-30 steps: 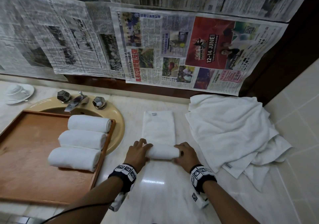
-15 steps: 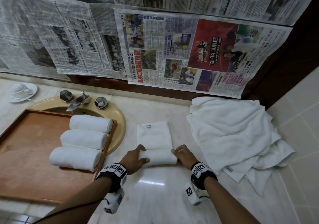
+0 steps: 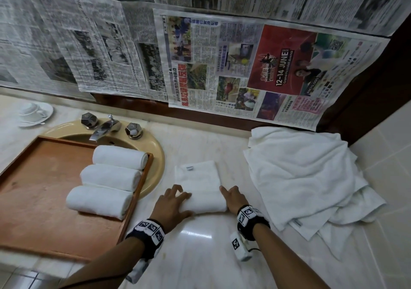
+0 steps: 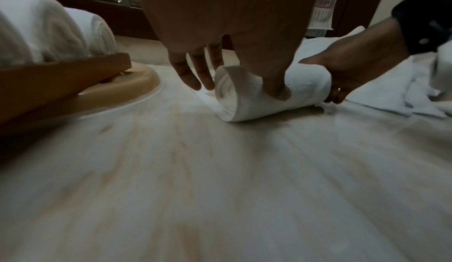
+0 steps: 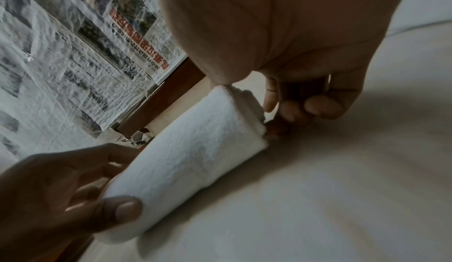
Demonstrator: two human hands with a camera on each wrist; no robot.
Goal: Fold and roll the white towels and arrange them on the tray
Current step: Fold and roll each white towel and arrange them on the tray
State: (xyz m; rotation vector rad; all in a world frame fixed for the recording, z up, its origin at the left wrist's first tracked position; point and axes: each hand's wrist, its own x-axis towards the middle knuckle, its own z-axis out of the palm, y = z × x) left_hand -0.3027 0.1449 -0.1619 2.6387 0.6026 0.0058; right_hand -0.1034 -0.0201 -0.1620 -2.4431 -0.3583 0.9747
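Half-rolled towel (image 3: 203,201) sits on the marble counter (image 3: 200,255) between sink and loose pile. The roll is fatter and has moved farther than a second ago, and the flat tail at the far end is shorter, so this roll looks over halfway done. Left hand (image 3: 170,204) grips the left end, thumb on the near side and fingers draped over the top; right hand (image 3: 233,199) cups the right end, fingers curled against it. Terry cloth, soft, with a tight spiral end-on. Three finished rolls (image 3: 111,179) lie in the wooden tray (image 3: 44,199) on the left; rumpled unfolded towels (image 3: 307,182) lie on the right.
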